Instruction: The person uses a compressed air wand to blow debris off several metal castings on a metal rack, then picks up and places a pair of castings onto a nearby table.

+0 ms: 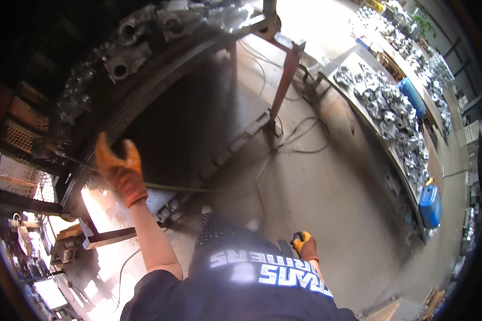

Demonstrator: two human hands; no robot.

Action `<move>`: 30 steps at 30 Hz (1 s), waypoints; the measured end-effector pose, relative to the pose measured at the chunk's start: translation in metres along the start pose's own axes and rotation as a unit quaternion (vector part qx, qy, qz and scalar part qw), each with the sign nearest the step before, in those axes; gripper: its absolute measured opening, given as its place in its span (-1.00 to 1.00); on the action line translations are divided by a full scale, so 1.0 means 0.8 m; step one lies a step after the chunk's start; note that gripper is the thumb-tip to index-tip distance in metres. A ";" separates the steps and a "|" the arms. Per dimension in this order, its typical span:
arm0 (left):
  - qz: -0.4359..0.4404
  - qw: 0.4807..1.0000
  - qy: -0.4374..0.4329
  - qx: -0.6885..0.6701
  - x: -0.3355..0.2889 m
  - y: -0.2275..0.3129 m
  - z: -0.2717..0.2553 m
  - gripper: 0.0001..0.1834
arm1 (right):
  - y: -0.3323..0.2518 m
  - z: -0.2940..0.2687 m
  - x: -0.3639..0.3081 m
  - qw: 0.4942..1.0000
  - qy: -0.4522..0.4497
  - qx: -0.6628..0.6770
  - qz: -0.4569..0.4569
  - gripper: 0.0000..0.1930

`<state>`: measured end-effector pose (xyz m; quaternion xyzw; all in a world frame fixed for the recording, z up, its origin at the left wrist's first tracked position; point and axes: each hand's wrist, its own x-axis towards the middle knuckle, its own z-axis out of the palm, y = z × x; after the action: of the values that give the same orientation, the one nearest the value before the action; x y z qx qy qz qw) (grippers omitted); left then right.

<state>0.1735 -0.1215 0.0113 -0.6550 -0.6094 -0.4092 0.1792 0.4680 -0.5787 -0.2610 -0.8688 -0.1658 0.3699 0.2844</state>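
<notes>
- Sunlit workshop floor (332,203) spreads between two laden desks, with a blue jug (430,207) at the near end of the far-right desk (353,60), beside its heap of metal castings (388,112).
- Gloved left hand (120,166), open with fingers and thumb spread, is raised before the dark desk (136,101); grey cast parts (122,65) lie on that desk beyond the fingertips, and no grip on them shows.
- Gloved right hand (306,247), low beside the body, appears curled around a dark object (296,237).
- Cast parts on the dark desk look heavy and irregular; one caught only by its edge could slip from the glove and drop.
- Loose black cable (305,152) loops across the floor near the desk leg (286,83), a likely snag for a foot stepping that way.
- Castings heaped close to the right-hand desk's edge could tumble if the desk were knocked.
- Deep shadow swallows the space under the dark desk, and glare bleaches the far floor.
- Hard to tell: what the dark object is, as the glove covers much of it, and whether the thin pale strip (187,189) beyond the left wrist is hose or cord.
</notes>
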 end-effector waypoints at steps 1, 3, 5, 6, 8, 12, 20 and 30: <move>-0.001 1.000 -0.010 0.002 -0.005 0.008 0.002 -0.40 | -0.011 -0.014 0.007 1.000 0.000 0.000 0.014 -0.84; -0.010 1.000 -0.009 -0.016 -0.006 0.012 0.005 -0.40 | -0.028 -0.036 0.015 0.999 0.016 0.029 0.021 -0.88; -0.015 1.000 -0.007 -0.016 -0.003 0.014 0.007 -0.40 | -0.015 -0.041 0.039 0.997 0.052 0.046 -0.031 -0.89; -0.014 1.000 -0.007 -0.008 0.000 0.015 0.008 -0.39 | -0.018 -0.045 0.054 0.998 0.036 0.039 -0.019 -0.89; -0.018 1.000 -0.009 0.003 0.005 0.021 0.019 -0.38 | -0.086 -0.063 0.047 0.998 0.026 0.051 -0.039 -0.87; 0.021 0.998 0.027 -0.045 0.055 0.040 0.056 -0.35 | -0.185 -0.077 0.075 0.983 -0.031 0.158 -0.092 -0.77; 0.002 0.969 -0.035 -0.244 0.259 0.039 0.173 -0.25 | -0.482 -0.140 0.172 0.883 -0.055 0.017 -0.467 -0.54; -0.106 0.963 -0.246 0.002 0.383 0.037 0.291 -0.09 | -0.981 -0.024 0.240 0.719 0.117 -0.399 -0.556 -0.24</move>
<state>0.2513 0.2434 0.1104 -0.6665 -0.7016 -0.2512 -0.0197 0.5500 0.1243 0.1289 -0.6896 -0.7169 -0.0602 0.0828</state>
